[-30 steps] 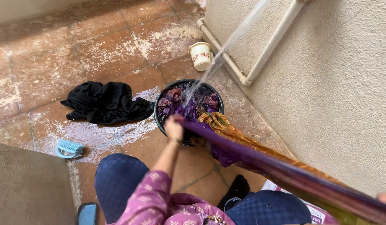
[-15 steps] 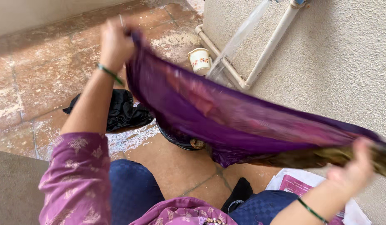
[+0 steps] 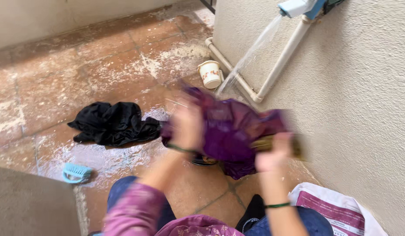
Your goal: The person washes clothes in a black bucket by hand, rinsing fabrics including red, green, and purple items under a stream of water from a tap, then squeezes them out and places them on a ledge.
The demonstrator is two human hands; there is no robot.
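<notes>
- Purple cloth (image 3: 231,131), one piece, wet and bunched, was held up between both hands over the tiled floor (image 3: 80,65); a gold-brown border strip showed at its right end.
- Left hand (image 3: 187,126) was clenched on the cloth's left part; motion blur hid the fingers.
- Right hand (image 3: 272,153) was closed on the border end, thumb side toward the camera.
- Risk (judgement): the cloth looked heavy with water; a loose grip at either hand could let it drop onto the gritty, soapy floor and soil it again.
- Risk (judgement): the water stream (image 3: 250,54) ran from the tap (image 3: 298,6) just beyond the hands; swinging the cloth through it could splash the person's knees and the printed bag (image 3: 333,209) near the right hand.
- Risk (judgement): the floor below the hands was wet, so footing may be slippery.
- Count: one black garment heap (image 3: 112,123) left of the left hand; one blue scrub brush (image 3: 77,172) farther left and nearer the person; one cream mug (image 3: 210,73) beyond the hands; one white pipe (image 3: 281,61) along the wall; one dark basin, mostly hidden beneath the cloth.
</notes>
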